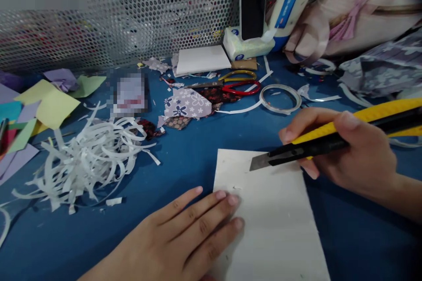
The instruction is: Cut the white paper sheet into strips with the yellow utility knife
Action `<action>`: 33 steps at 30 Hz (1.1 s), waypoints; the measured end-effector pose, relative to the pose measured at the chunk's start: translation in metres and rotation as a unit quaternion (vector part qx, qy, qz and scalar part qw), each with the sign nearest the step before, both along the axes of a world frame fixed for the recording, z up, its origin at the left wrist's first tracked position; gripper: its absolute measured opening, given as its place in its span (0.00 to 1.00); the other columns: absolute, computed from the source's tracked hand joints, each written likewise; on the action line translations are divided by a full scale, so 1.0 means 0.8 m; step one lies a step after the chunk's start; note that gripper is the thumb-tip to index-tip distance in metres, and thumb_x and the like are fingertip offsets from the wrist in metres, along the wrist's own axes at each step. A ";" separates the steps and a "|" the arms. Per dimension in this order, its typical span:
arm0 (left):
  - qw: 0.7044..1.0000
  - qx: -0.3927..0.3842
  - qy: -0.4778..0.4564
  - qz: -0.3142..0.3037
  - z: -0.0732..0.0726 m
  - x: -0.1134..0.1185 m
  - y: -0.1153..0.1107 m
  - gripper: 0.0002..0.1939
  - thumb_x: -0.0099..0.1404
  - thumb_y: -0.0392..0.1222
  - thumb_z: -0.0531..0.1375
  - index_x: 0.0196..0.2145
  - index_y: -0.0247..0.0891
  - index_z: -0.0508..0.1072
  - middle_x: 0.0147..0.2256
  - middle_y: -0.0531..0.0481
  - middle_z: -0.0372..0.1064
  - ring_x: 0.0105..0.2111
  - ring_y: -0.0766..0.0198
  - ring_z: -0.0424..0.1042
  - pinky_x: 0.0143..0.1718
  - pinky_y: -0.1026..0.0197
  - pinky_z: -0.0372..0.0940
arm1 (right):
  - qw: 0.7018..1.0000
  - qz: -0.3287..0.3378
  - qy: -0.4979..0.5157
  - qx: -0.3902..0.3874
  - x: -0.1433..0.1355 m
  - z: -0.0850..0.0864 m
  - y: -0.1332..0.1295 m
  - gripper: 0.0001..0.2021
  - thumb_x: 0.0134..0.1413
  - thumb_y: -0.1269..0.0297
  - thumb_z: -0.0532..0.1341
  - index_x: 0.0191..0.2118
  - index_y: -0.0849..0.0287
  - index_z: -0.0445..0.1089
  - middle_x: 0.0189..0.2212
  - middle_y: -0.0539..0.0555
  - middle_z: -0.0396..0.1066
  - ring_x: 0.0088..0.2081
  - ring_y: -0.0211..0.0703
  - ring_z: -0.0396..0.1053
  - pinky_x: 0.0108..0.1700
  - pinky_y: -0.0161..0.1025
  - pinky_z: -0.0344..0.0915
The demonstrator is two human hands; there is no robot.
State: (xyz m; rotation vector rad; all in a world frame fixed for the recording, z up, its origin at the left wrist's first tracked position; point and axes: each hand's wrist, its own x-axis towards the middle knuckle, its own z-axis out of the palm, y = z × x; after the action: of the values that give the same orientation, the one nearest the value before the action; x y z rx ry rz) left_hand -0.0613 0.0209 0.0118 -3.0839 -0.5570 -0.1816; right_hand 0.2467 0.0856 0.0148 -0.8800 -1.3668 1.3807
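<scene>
A rectangular white board [273, 224] lies on the blue table, running out of the bottom of the head view. My left hand [191, 232] rests flat with fingers spread, its fingertips on the board's left part. In my right hand [359, 158] is a yellow and black utility knife [316, 145], gripped between thumb and fingers. Its blade is out and slants down over the board's top end; whether the tip touches the surface I cannot tell. A small nick shows in the board just below the blade.
Curled white paper strips [95, 158] are heaped at left, beside coloured paper sheets [49, 101]. Behind the board lie scissors [240, 87], a tape roll [280, 99] and fabric scraps [187, 103]. A phone [253, 4] leans by a tissue pack [247, 46] before the perforated metal panel [165, 9].
</scene>
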 end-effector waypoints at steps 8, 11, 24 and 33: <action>0.999 0.029 -0.018 -0.012 0.000 -0.003 -0.007 0.27 0.79 0.44 0.54 0.71 0.37 0.56 0.74 0.47 0.44 0.73 0.55 0.46 0.74 0.47 0.35 | 0.986 -0.161 0.046 0.019 -0.004 0.006 0.018 0.21 0.48 0.42 0.69 0.26 0.58 0.79 0.11 0.47 0.67 0.10 0.35 0.59 0.15 0.35 0.51; 0.998 0.051 -0.026 -0.029 0.005 -0.003 -0.004 0.24 0.80 0.44 0.52 0.70 0.41 0.59 0.73 0.51 0.47 0.72 0.60 0.48 0.74 0.50 0.38 | 0.976 -0.204 0.072 0.002 -0.001 0.006 0.027 0.20 0.43 0.45 0.73 0.25 0.60 0.79 0.16 0.47 0.69 0.12 0.32 0.59 0.16 0.35 0.52; 0.997 0.066 -0.039 -0.026 0.011 -0.003 -0.002 0.23 0.81 0.42 0.48 0.70 0.44 0.59 0.72 0.55 0.49 0.72 0.64 0.48 0.73 0.55 0.40 | 0.968 -0.224 0.101 -0.045 0.002 0.000 0.034 0.25 0.68 0.60 0.50 0.26 0.62 0.78 0.19 0.52 0.68 0.13 0.33 0.57 0.21 0.38 0.52; 0.999 -0.006 -0.042 0.018 0.000 -0.003 0.001 0.27 0.81 0.46 0.50 0.72 0.37 0.54 0.73 0.49 0.45 0.73 0.60 0.46 0.74 0.52 0.37 | 0.973 -0.213 0.071 -0.058 0.004 -0.003 0.034 0.18 0.56 0.50 0.63 0.27 0.60 0.77 0.15 0.48 0.64 0.15 0.35 0.59 0.23 0.37 0.50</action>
State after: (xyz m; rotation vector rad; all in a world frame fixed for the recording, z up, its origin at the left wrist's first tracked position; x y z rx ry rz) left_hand -0.0640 0.0221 0.0122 -3.0883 -0.6172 -0.3090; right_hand 0.2503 0.1129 0.0128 -1.0587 -0.9278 1.1696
